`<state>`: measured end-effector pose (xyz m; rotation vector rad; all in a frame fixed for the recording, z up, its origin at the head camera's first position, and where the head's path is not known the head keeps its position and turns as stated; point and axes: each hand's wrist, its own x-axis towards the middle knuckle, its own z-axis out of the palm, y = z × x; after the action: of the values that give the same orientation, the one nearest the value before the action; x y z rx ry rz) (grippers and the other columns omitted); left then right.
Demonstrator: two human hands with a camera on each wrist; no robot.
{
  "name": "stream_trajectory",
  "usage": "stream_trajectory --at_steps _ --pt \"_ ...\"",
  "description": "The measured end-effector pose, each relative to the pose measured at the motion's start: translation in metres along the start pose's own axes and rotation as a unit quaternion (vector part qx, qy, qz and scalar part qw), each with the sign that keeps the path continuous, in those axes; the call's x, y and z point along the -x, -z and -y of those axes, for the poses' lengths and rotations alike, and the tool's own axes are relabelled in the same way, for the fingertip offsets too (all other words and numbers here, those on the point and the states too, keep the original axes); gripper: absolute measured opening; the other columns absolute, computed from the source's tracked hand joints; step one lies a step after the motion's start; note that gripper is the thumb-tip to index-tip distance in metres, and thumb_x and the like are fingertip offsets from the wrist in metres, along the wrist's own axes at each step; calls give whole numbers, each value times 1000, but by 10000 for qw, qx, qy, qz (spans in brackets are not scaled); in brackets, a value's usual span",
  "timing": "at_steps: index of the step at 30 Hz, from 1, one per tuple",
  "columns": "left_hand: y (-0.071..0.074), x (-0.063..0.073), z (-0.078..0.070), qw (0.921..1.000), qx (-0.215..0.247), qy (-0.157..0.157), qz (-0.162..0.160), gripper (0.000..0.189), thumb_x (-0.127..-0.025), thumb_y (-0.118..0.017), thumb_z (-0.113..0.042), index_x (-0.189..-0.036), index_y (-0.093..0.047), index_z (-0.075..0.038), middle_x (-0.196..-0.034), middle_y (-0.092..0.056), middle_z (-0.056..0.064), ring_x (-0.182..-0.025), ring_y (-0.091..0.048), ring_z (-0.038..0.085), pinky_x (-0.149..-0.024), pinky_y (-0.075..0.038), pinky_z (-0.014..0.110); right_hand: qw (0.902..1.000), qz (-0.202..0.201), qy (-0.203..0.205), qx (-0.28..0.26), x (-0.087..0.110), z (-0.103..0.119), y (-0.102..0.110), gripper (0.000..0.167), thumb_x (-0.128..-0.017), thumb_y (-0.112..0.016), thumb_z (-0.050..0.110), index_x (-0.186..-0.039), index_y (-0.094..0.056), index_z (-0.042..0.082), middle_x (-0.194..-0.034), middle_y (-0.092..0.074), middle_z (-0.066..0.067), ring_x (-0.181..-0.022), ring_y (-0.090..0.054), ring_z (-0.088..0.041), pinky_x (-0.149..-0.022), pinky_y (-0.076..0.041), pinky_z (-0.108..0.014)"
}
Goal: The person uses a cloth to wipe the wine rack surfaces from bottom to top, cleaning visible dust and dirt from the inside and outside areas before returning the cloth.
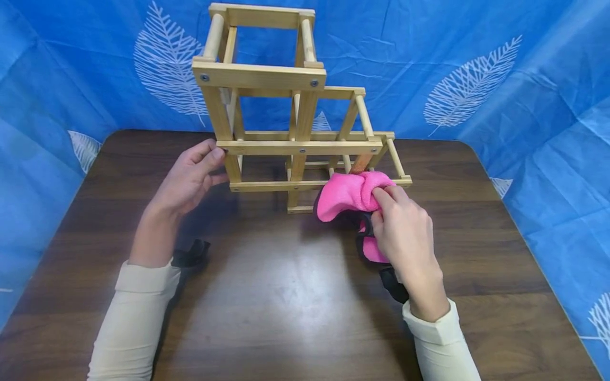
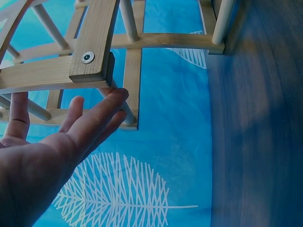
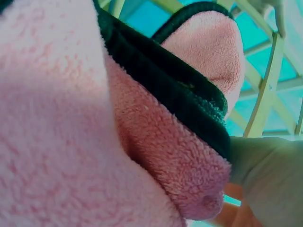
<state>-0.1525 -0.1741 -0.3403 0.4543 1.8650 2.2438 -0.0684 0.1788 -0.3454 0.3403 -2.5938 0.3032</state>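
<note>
A stepped wooden rack [image 1: 257, 148] of slats and round dowels stands at the back of the table. My left hand [image 1: 186, 177] is at its left side, thumb near the end of a front slat. In the left wrist view its spread, mostly straight fingers [image 2: 102, 111] touch the rack. My right hand [image 1: 405, 227] pinches a fleecy pink cloth [image 1: 345, 193] with black edging, bunched against the rack's lower right front. Part of the cloth hangs below the hand. In the right wrist view the cloth [image 3: 165, 142] fills most of the picture and hides the fingertips.
The dark wooden table [image 1: 286, 307] reaches back to a blue curtain [image 1: 405, 53] printed with white leaves. An orange-red patch [image 1: 360, 164] shows on a rack post just above the cloth. Black straps [image 1: 190, 254] sit at both wrists.
</note>
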Motion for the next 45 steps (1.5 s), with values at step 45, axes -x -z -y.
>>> stream_trajectory --at_steps 45 --pt "-1 -2 1 9996 44 76 -286 16 -102 -56 -27 -96 -61 -13 -124 -52 10 -131 -40 35 -108 -22 66 9889 1355 616 -3 57 12 -45 47 -82 -77 11 -127 -65 10 -123 -62 -18 -111 -60 -35 -63 -57 -51"
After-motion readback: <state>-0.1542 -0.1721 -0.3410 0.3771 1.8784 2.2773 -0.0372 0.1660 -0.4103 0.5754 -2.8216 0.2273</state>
